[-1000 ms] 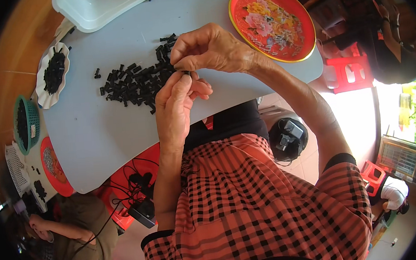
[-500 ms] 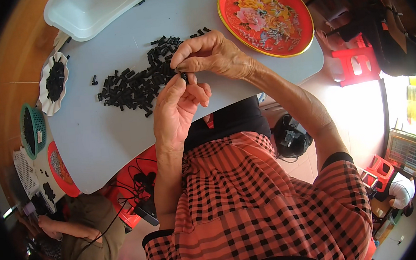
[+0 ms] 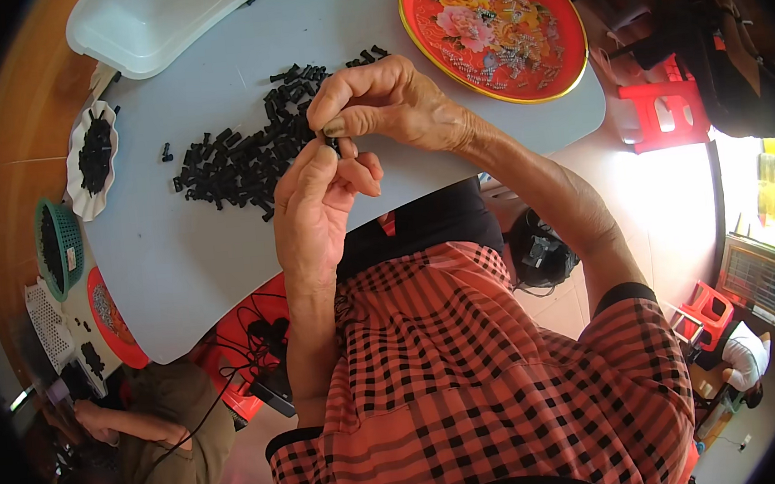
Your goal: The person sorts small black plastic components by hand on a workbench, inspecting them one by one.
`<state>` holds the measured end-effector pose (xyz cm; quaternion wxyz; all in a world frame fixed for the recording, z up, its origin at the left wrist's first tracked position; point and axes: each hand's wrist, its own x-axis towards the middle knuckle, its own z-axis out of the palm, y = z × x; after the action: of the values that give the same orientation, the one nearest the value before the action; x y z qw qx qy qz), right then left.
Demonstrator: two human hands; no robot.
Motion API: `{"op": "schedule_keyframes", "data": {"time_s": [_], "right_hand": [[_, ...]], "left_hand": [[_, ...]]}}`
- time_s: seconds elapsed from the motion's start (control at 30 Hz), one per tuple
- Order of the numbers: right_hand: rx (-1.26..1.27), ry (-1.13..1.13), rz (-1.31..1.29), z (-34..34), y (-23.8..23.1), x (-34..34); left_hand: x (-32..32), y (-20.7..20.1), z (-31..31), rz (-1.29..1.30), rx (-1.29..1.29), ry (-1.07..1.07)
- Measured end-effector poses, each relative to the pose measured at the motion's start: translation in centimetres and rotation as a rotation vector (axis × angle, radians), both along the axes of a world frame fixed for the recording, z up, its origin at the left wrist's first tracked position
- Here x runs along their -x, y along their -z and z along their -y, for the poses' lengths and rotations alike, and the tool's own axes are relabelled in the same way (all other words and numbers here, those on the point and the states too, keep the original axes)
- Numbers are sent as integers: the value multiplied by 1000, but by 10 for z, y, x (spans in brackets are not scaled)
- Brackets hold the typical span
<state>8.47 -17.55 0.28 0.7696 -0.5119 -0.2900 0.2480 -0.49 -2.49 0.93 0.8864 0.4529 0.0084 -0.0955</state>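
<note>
Above the near side of the table, my left hand (image 3: 311,198) pinches a small black plastic part (image 3: 332,143) upright between thumb and fingers. My right hand (image 3: 390,105) meets it from the right, thumb and forefinger closed together at the part's upper end. Whatever lies between those right fingertips is hidden. Just beyond and left of my hands spreads a loose pile of similar short black cylindrical parts (image 3: 240,158). A red flowered tray (image 3: 414,35) with a gold rim holds many tiny silvery metal pieces, to the right of the pile.
The grey-blue table (image 3: 172,286) also bears a white plastic tub (image 3: 132,57) at the far left. A scalloped white dish (image 3: 77,189) and a green basket (image 3: 69,240) of black parts stand left. Another person's arm (image 3: 138,421) works lower left. Red stools (image 3: 664,115) stand right.
Both hands have shifted slightly left together, still joined at the black part. In the picture, the pile and the dish also sit a little further left.
</note>
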Motion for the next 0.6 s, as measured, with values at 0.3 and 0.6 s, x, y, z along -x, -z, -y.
{"op": "schedule_keyframes", "data": {"time_s": [0.3,0.6], "right_hand": [[-31,45,0,0,3,4],[23,64,15,3,1,2]], "left_hand": [[-5,-6,-2,-16,-104,35],[-10,9,-5,-44,306,223]]}}
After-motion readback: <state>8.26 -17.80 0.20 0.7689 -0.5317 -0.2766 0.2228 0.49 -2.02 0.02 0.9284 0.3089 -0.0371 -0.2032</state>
